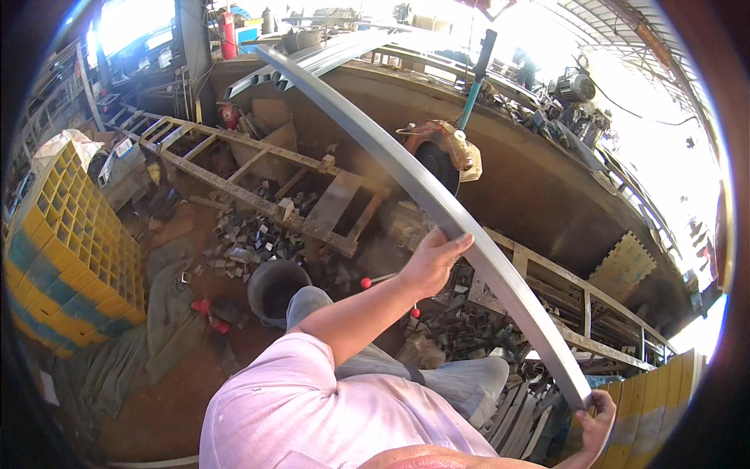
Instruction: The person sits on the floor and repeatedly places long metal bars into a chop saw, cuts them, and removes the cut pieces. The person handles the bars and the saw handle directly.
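A long grey metal tube (494,270) runs diagonally across the view, from the far bench down to the near right. My left hand (439,262) is closed around its near-side edge at about the middle, thumb on top and other fingers partly hidden beneath. At the tube's near end, my right hand (597,426) grips the tip with its fingers curled over the edge. Just beyond the tube stands a machine with an orange housing (453,144) and a dark round disc (437,166). Two red ball knobs (366,283) show beside my left forearm.
Several similar tubes (336,53) lie on the far ledge. A ladder-like metal frame (234,184) crosses the left. Short cut pieces (242,242) are heaped by a dark bucket (275,291). Yellow gridded stacks stand at left (74,250) and at lower right (648,406).
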A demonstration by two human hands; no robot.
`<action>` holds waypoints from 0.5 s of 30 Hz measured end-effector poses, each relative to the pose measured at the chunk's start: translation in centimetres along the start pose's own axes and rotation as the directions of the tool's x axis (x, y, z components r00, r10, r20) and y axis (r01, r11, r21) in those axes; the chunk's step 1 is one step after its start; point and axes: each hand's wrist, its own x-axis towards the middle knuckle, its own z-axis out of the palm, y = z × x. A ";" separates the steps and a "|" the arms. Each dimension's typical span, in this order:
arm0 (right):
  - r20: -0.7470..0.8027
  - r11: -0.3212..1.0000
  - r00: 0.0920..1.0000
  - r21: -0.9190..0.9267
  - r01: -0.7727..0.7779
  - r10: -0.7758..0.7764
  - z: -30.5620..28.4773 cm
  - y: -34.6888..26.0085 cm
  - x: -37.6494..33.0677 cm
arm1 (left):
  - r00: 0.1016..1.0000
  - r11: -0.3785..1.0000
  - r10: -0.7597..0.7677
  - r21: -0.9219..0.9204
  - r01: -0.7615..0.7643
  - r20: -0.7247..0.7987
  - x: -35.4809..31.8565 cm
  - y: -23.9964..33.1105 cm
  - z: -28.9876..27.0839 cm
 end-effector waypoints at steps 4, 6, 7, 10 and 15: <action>-0.009 0.997 0.998 0.050 -0.063 0.063 0.5 -0.1 -3.9 | 0.986 0.985 -0.157 -0.074 0.153 -0.052 1.5 -1.7 0.8; 0.087 0.984 0.992 0.147 -0.103 0.091 1.4 -4.5 -5.5 | 0.995 0.987 -0.056 0.147 0.067 -0.078 2.0 -2.3 0.5; 0.117 0.982 0.985 0.124 -0.144 0.130 1.6 -4.3 -6.0 | 0.997 0.964 0.014 0.264 0.007 -0.079 2.6 -2.7 -0.6; 0.071 1.000 0.997 0.004 -0.025 0.024 4.6 -7.9 -6.8 | 0.975 0.857 0.209 0.493 -0.149 -0.068 4.9 -3.8 -3.9; 0.028 0.992 0.998 -0.111 0.051 -0.048 10.0 -11.0 -5.0 | 0.972 1.000 0.025 0.000 -0.026 -0.233 9.8 -2.4 -10.5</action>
